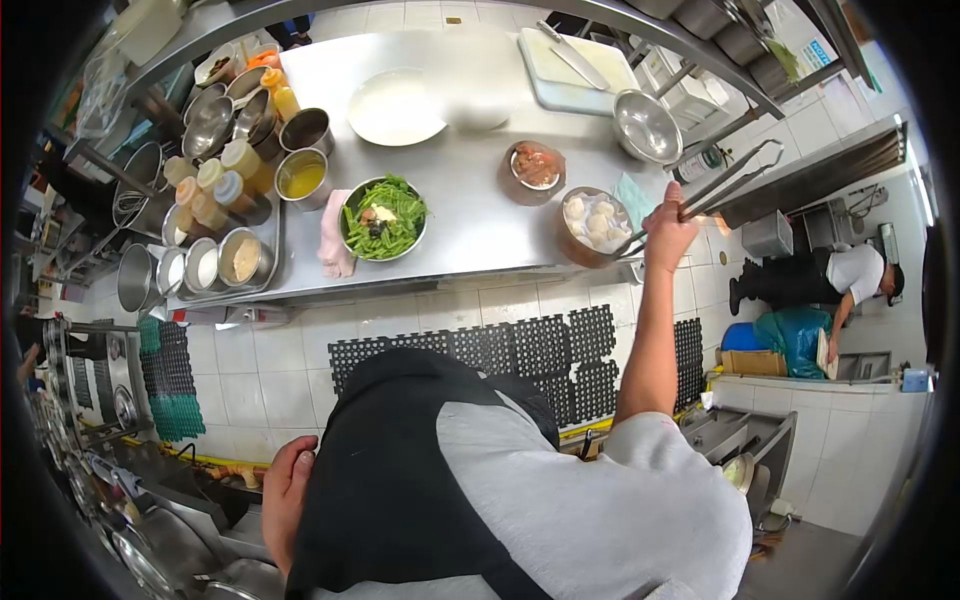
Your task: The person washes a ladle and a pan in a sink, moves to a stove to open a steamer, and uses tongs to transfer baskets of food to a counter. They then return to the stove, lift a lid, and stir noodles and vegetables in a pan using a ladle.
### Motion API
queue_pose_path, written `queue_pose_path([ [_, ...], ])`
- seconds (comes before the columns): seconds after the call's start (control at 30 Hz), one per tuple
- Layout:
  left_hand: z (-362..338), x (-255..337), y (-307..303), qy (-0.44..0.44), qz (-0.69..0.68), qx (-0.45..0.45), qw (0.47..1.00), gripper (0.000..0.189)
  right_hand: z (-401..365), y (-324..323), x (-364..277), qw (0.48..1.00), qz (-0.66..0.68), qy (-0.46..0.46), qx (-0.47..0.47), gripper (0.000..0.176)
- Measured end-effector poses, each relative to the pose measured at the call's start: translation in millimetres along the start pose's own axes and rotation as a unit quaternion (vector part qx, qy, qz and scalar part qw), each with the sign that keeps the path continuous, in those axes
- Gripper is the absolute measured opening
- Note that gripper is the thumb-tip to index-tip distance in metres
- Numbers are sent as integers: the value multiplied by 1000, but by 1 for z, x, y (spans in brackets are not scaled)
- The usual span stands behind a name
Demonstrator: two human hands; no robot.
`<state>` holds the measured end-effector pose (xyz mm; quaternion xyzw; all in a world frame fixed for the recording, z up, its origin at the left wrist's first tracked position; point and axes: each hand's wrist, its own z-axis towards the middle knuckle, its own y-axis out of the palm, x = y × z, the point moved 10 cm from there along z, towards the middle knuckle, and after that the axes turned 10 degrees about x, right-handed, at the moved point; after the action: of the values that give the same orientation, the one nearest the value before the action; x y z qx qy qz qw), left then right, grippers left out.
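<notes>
My right hand [670, 235] is closed around long metal tongs [725, 188] at the worktop's right end. Beside it stands a round container of pale, rounded pieces [598, 222], and one end of the tongs reaches its rim. A smaller bowl of reddish raw pieces [537, 166] is just behind that container. My left hand [287, 495] hangs low beside the black apron, away from the worktop, with its fingers partly apart and nothing visible in it. A steel bowl of green vegetables [384, 218] sits near the front edge.
Sauce bottles [240, 160] and steel containers crowd the left end. White plates [397, 107] lie toward the back. A knife [575, 57] rests on cutting boards [560, 90], near an empty steel bowl [648, 127]. Another person [825, 275] bends over at the far right.
</notes>
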<state>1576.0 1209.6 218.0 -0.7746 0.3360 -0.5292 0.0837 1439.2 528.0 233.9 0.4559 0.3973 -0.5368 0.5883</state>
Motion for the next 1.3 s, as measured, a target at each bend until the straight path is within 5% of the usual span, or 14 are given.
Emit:
queue_pose_path([
  [0.27, -8, -19, -19, -5, -9, 21, 1000, 26, -17, 4, 40, 977, -151, -112, 99, 48],
  [0.37, -15, -30, -35, 15, 39, 43, 998, 27, -37, 47, 15, 968, -186, -168, 5, 24],
  [0.4, -18, -27, -38, 24, 37, 33, 998, 29, -45, 75, 10, 951, -130, -270, -73, 27],
  [0.43, -21, -25, -43, 23, 34, 41, 998, 30, -69, 106, 11, 975, -120, -133, -130, 28],
  [0.53, -36, -41, -64, 46, 18, 95, 994, 41, -184, 228, -11, 955, -40, 1, -295, 22],
  [0.57, -44, -55, -71, 74, 15, 130, 989, 42, -247, 265, -34, 930, -29, 61, -362, 21],
  [0.6, -51, -68, -78, 77, 14, 157, 985, 44, -289, 323, -20, 851, 143, 38, -505, 28],
  [0.63, -63, -80, -89, 42, 4, 176, 983, 44, -371, 348, -59, 803, 165, 146, -554, 46],
  [0.73, -108, -127, -117, -17, -49, 257, 965, 41, -592, 368, -178, 625, 242, 182, -719, 68],
  [0.83, -149, -177, -136, -57, -104, 324, 939, 42, -778, 334, -303, 378, 304, 245, -840, 81],
  [0.97, -207, -239, -142, -116, -197, 381, 896, 44, -961, 209, -466, 129, 361, 236, -893, 76],
  [1.03, -234, -267, -146, -138, -221, 419, 870, 45, -1041, 154, -507, 56, 376, 310, -871, 81],
  [1.17, -290, -307, -147, -169, -251, 505, 808, 45, -1177, 49, -555, 33, 382, 302, -873, 72],
  [1.3, -324, -334, -139, -203, -268, 552, 763, 43, -1268, -25, -581, 46, 437, 164, -883, 77],
])
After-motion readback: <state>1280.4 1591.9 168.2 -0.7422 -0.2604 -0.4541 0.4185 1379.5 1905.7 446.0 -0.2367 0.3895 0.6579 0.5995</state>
